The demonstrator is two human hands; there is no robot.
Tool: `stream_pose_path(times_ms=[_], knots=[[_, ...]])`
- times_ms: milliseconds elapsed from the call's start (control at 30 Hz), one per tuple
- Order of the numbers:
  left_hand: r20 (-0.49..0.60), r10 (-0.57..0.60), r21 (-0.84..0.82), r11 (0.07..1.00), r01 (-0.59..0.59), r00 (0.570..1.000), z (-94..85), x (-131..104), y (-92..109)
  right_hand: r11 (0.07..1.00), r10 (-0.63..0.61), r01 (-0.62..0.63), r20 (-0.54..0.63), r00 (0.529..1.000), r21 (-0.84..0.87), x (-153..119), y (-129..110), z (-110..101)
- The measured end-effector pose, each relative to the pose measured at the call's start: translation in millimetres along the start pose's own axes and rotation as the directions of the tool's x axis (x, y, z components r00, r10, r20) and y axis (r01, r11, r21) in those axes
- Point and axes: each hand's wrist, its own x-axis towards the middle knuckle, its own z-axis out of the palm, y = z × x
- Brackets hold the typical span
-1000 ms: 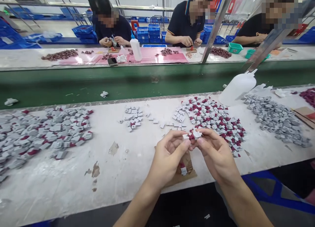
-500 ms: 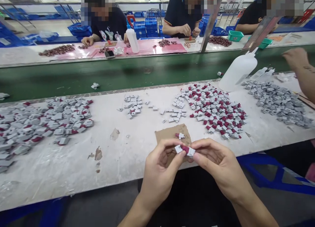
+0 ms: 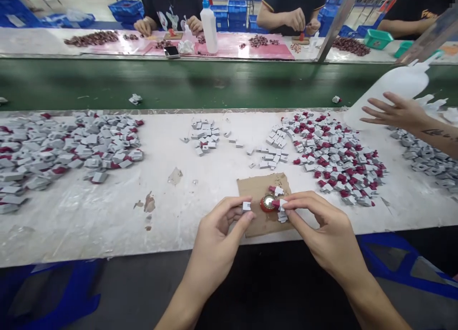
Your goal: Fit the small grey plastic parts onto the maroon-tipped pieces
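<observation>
Between the thumb and fingers of my left hand (image 3: 223, 232) is a small grey plastic block (image 3: 246, 206) with a notch. My right hand (image 3: 324, 225) pinches a grey and dark red plastic piece (image 3: 278, 204), its red end pointing left over a small round red dish (image 3: 266, 207) with a shiny centre. The dish lies on a brown cardboard piece (image 3: 255, 227). Another grey and red piece (image 3: 276, 190) rests on the cardboard just behind the dish. Loose grey bits (image 3: 282, 217) show below the fingertips of my right hand.
Piles of grey and red pieces lie at left (image 3: 71, 148) and right (image 3: 339, 163). Small grey block groups (image 3: 205, 134) sit mid-table. A co-worker's hand (image 3: 397, 110) is in front of a large white bottle (image 3: 386, 91). Other people work beyond the green strip (image 3: 214, 81).
My hands have moved apart; the grey block is now in the left and the grey and red piece in the right. The round dish has come into sight. A co-worker's hand has moved before the bottle.
</observation>
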Motion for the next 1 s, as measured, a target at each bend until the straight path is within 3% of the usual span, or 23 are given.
stream_pose_path(times_ms=[367,700,900,1000], knots=[[0.061,0.000,-0.042,0.999,0.003,0.998,6.0,18,2,0.996,-0.045,0.047,0.029,0.999,-0.075,6,1,0],[0.106,0.029,-0.006,1.000,-0.029,0.994,10.1,26,15,0.981,-0.047,0.077,0.163,0.986,-0.179,19,-7,-8],[0.082,0.072,-0.024,0.997,-0.070,0.994,11.4,29,14,0.986,-0.050,0.080,0.203,0.978,-0.143,22,-8,-12],[0.068,0.042,-0.054,0.998,-0.038,0.997,12.6,32,18,0.999,0.032,-0.029,0.145,0.989,-0.025,26,-6,-16]])
